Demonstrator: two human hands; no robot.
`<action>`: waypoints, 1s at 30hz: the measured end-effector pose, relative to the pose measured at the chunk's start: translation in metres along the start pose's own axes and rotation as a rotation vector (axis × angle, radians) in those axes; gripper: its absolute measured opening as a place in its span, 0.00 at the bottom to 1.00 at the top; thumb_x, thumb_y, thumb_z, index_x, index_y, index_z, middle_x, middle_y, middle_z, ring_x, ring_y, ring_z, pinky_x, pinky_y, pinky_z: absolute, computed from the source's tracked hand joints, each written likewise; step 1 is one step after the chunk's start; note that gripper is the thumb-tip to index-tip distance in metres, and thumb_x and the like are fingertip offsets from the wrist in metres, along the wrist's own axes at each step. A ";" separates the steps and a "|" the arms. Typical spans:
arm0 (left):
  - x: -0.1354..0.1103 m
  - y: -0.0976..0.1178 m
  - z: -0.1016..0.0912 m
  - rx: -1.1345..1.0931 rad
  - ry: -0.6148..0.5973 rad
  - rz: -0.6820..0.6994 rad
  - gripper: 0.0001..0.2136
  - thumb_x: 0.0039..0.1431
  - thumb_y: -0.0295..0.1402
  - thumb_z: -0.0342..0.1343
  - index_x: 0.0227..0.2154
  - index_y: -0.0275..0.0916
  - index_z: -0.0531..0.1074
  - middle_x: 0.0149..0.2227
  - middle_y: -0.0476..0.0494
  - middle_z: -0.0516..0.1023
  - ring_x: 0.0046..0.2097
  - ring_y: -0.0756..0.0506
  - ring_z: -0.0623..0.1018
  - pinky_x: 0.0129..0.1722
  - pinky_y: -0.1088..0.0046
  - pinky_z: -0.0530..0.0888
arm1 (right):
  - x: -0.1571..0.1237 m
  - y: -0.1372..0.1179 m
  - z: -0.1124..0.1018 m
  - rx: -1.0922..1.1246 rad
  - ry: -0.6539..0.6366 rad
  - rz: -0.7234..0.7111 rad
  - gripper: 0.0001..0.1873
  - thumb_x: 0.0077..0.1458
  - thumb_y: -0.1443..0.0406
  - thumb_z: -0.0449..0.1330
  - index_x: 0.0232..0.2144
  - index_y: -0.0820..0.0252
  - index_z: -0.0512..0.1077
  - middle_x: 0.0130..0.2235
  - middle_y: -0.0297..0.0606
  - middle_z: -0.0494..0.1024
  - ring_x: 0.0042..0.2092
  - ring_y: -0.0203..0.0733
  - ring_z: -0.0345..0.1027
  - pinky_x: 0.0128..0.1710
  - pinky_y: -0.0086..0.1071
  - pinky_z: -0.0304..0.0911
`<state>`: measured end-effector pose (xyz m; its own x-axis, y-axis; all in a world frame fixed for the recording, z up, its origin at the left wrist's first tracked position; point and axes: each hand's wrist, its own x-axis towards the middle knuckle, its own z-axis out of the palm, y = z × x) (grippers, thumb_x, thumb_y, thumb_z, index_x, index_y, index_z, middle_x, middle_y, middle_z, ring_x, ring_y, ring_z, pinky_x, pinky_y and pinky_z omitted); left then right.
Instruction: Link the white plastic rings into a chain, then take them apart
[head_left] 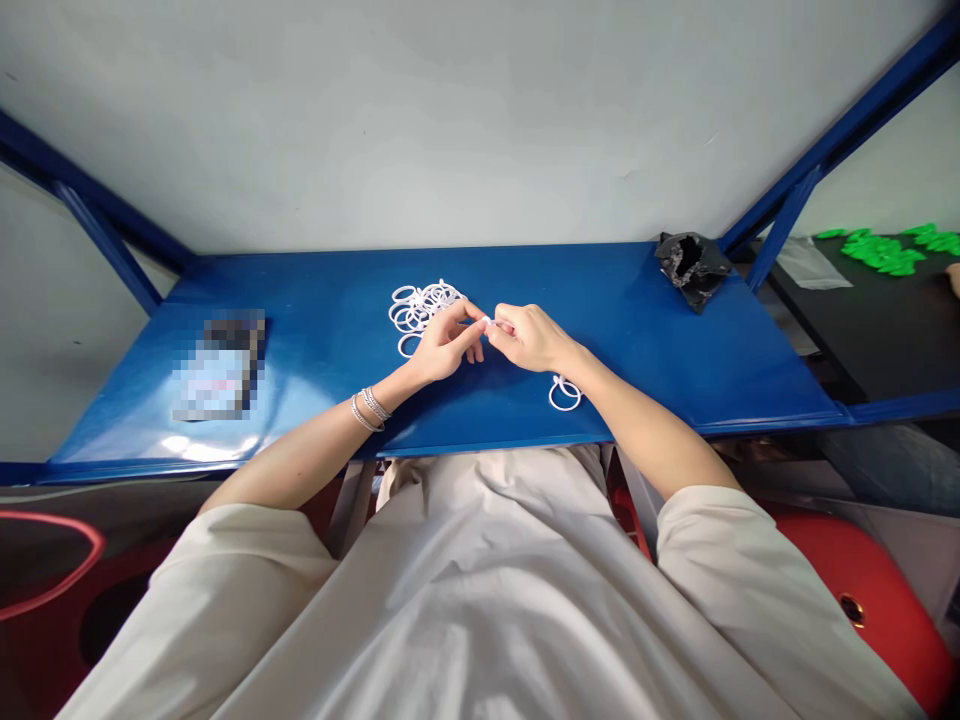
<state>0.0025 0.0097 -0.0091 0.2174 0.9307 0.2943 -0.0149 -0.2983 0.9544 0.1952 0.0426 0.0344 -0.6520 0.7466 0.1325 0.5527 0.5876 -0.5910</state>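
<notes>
My left hand (448,342) and my right hand (529,338) meet above the blue metal shelf (600,330), pinching a small white piece (487,323) between their fingertips. It is too small to make out clearly. A loose heap of white plastic rings (421,310) lies just beyond my left hand, partly hidden by its fingers. A few more rings (565,393) lie under the edge of my right wrist. Several silver bangles (369,408) circle my left wrist.
A black plastic bag (694,268) sits at the shelf's back right, and a pixelated packet (221,365) lies at its left. Blue uprights frame both sides, with a grey wall behind. Green pieces (881,250) lie on a black surface (862,330) to the right.
</notes>
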 end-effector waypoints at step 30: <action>0.007 0.000 -0.012 0.243 0.184 0.094 0.21 0.65 0.53 0.63 0.31 0.40 0.67 0.27 0.49 0.76 0.25 0.51 0.74 0.27 0.73 0.73 | 0.008 0.019 -0.005 0.163 0.117 -0.020 0.27 0.73 0.48 0.49 0.38 0.60 0.78 0.31 0.35 0.76 0.32 0.39 0.66 0.36 0.33 0.55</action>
<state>-0.0081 0.0191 -0.0065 0.0458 0.9126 0.4062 0.2115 -0.4063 0.8889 0.2037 0.0613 0.0281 -0.5924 0.7717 0.2314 0.4424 0.5516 -0.7072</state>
